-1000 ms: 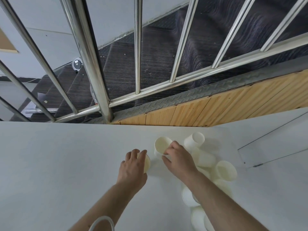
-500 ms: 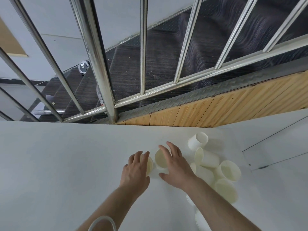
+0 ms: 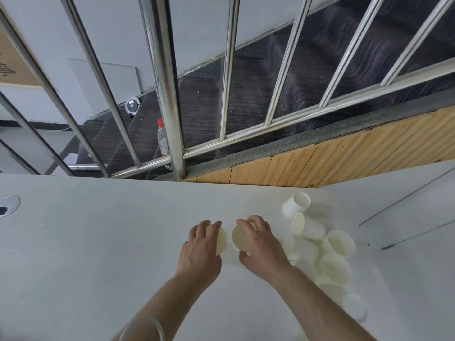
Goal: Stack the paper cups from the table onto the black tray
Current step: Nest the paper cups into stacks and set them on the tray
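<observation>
Steel railing bars rise beyond the far edge of a pale grey tabletop, with a dark carpeted staircase behind them and a strip of light wood panelling along the base on the right. A clear bottle with a red cap stands on the stairs behind the thickest post, and a small round white device sits on a step farther left. A round grommet is set into the tabletop at the far left.

Both hands reach out over the middle of the tabletop, just beside each other. The left hand curls its fingers over the rim of a paper cup lying on its side, mouth toward the right. The right hand grips a second paper cup with fingers over the top and thumb underneath, its mouth facing left toward the first. The two cup mouths are close together but look slightly apart.

Right of the right hand lies a loose pile of paper cups, most tipped on their sides and touching one another; one cup lies at the far end of the group, and another sits nearest, blurred. Thin dark lines on the right mark a seam in the tabletop. No black tray can be seen from this view.
</observation>
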Available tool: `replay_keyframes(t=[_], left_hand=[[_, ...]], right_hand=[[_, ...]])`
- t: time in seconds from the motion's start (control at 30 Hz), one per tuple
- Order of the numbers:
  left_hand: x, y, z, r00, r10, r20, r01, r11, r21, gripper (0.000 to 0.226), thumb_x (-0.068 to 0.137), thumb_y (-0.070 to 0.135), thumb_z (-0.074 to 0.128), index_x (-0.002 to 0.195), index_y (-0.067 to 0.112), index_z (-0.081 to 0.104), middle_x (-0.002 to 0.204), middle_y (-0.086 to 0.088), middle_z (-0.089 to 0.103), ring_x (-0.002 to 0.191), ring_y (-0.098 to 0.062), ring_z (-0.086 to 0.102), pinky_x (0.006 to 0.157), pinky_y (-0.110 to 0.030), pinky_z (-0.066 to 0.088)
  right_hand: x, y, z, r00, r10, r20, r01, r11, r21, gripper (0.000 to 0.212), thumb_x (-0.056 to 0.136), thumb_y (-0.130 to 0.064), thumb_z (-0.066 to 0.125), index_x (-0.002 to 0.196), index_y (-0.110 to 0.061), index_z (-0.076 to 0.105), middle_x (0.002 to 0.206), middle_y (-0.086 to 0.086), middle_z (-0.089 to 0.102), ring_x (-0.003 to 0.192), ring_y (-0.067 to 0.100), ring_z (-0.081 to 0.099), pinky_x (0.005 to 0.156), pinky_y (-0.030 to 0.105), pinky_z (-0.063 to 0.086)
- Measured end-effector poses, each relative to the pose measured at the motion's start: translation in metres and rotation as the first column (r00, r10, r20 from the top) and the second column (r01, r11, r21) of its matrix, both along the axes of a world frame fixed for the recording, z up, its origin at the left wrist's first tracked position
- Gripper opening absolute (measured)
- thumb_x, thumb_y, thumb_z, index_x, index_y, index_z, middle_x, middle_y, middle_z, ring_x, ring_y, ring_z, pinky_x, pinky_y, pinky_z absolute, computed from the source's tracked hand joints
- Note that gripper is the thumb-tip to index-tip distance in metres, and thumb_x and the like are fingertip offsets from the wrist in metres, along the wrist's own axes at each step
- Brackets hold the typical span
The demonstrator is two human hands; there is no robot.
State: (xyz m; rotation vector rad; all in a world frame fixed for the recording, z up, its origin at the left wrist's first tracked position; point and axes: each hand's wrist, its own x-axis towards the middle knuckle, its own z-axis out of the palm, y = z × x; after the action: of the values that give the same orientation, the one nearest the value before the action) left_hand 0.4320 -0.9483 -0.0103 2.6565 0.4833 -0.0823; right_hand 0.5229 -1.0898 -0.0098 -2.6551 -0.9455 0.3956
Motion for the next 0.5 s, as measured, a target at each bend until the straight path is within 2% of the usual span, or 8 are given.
replay_keyframes(t=[0.2,0.5], left_hand=[[-0.046,0.027,0.027,0.997,0.028,0.067,-0.026,0.999,-0.03,0.073,0.086,0.019,0.058,0.146,0.031,0.019,0.153,0.006,0.022,0.139,-0.02,0.022,0.102,-0.033,0.043],[-0.154,0.084,0.072,0.981,-0.098,0.167,0.103,0.995,-0.02,0.07,0.086,0.021,0.057,0.146,0.03,0.021,0.151,0.006,0.023,0.139,-0.02,0.021,0.099,-0.032,0.043]], right_hand=[[-0.049,0.011,0.023,0.996,-0.082,0.028,0.082,0.997,0.014,0.071,0.082,-0.018,0.064,0.145,-0.028,0.032,0.14,-0.004,0.026,0.132,0.019,0.032,0.088,0.03,0.052],[-0.169,0.057,0.064,0.974,-0.211,0.085,0.204,0.976,0.079,0.07,0.083,-0.02,0.063,0.145,-0.03,0.033,0.141,-0.006,0.025,0.133,0.016,0.03,0.087,0.029,0.051]])
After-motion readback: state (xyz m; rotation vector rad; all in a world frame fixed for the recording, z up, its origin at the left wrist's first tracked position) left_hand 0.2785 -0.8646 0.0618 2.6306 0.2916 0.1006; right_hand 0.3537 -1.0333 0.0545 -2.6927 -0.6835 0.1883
